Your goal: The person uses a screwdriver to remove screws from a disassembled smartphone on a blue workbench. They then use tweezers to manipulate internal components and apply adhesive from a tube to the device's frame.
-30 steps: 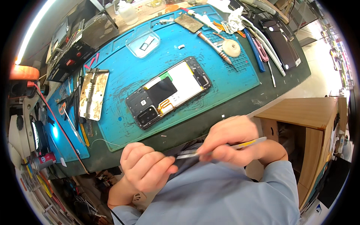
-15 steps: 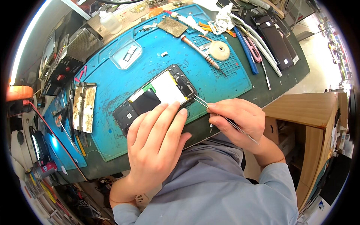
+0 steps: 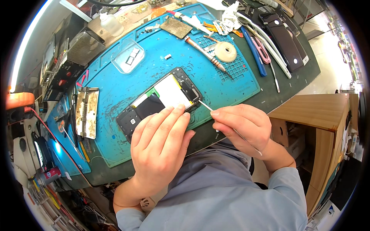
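From where I stand, the phone (image 3: 148,104) lies already opened on the blue mat (image 3: 235,92), battery (image 3: 172,91) apparently still in, the left hand (image 3: 160,148) resting outstretched, gripping nothing, over its near edge, the right hand's (image 3: 246,125) fingers pinching tweezers (image 3: 205,105) at its right end.

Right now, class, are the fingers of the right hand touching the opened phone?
Apart. The head view shows blue mat between the fingers of the right hand and the opened phone; only the tweezers reach across toward it.

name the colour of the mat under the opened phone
Blue with dark smudges; the head view shows the mat best.
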### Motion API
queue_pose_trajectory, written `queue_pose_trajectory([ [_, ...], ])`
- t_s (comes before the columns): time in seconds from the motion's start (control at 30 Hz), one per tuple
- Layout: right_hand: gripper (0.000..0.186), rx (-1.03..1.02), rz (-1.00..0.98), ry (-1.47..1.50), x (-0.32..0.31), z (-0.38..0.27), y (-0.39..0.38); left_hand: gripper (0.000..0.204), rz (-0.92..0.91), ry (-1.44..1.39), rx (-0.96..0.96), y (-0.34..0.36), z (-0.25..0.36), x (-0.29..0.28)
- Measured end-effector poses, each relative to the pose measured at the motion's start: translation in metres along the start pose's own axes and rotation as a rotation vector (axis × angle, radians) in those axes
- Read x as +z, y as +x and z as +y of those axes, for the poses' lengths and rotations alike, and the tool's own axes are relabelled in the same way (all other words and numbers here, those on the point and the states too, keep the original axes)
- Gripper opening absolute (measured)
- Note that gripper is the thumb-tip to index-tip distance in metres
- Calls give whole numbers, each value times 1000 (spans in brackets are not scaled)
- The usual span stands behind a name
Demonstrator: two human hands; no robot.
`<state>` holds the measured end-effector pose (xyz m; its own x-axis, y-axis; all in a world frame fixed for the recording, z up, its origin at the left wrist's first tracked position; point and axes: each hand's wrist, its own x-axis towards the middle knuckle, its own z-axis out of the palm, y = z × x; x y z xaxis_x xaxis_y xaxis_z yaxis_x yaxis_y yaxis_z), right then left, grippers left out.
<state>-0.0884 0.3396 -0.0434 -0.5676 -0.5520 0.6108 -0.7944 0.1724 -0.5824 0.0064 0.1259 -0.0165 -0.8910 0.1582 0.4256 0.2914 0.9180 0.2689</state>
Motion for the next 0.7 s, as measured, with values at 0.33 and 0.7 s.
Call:
queue_pose_trajectory([
  [0.33, 25, -37, 61, -50, 3, 3, -3, 31, 10, 14, 8, 3, 1, -1],
  [0.7, 22, -1, 23, -18, 0, 1, 1, 30, 32, 60, 8, 5, 6, 0],
])
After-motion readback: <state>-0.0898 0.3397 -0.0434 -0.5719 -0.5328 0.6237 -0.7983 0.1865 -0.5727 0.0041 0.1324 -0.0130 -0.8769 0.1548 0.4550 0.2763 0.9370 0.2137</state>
